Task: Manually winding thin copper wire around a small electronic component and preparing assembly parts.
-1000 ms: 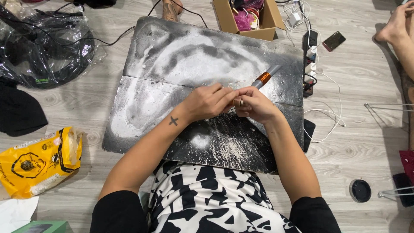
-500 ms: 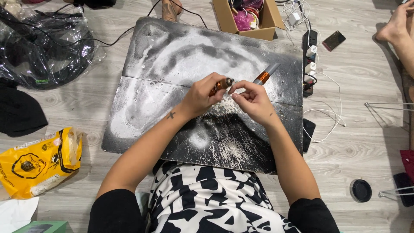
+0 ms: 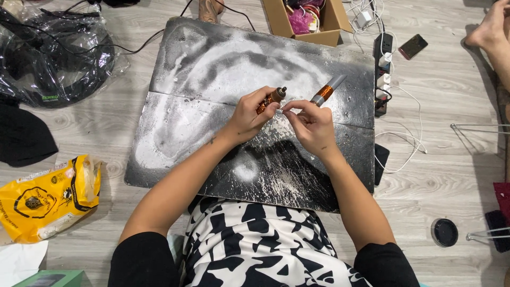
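The left hand (image 3: 249, 114) grips a short copper-coloured tool (image 3: 270, 99) with a dark tip, held just above the dusty black board (image 3: 212, 69) on the floor. The right hand (image 3: 313, 125) pinches a small pale piece (image 3: 280, 111) at the tool's lower end, a second copper-and-grey tool (image 3: 326, 91) lying just beyond it. The piece looks only partly seated, so the fitting seems unfinished.

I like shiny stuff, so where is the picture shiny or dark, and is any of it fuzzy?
Head view: bright, even light; glare on the crinkled plastic bag; soft shadows under both arms on the dusty black board; left hand, right hand and orange tool look sharp, not fuzzy.
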